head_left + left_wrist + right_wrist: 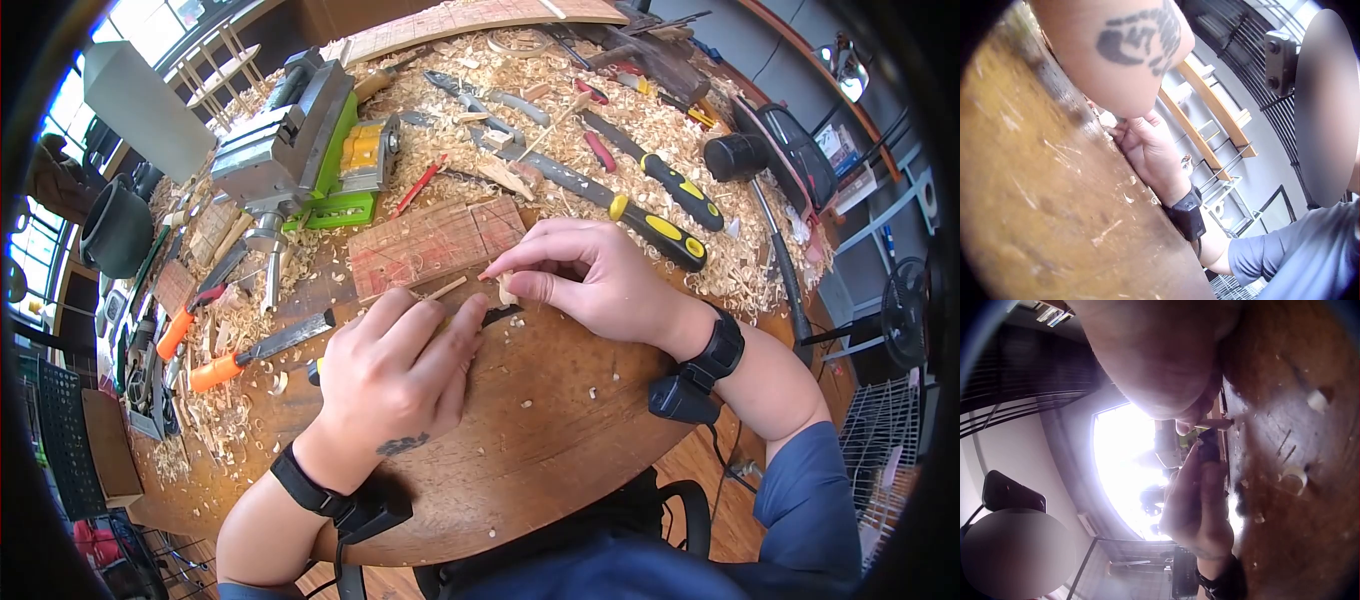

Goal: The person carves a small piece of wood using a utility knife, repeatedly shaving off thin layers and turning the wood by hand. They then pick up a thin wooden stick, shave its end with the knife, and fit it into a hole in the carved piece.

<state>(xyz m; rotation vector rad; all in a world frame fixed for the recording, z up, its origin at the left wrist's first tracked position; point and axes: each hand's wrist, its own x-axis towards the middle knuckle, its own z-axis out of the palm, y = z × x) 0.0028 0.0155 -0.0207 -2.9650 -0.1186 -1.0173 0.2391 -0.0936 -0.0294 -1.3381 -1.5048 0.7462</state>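
Note:
The left hand (395, 370) is curled round a knife; its short dark blade (502, 314) shows beyond the fingers, and a yellow-and-black handle end (315, 373) is at the palm's far side. Between thumb and fingers the right hand (612, 280) pinches a small pale wood piece (508, 290), close to the blade. In the left wrist view the right hand (1155, 153) is partly behind the tattooed left hand or wrist (1116, 53). The right wrist view shows the left hand (1194, 506) with a dark part (1209, 445) at its fingertips; exact contact is unclear.
A red-marked wooden board (415, 250) lies just beyond the hands. Further back are a vise (290, 140), yellow-and-black handled tools (660, 232), a black mallet (735, 157) and many shavings. Orange-handled knives (217, 372) lie at the left.

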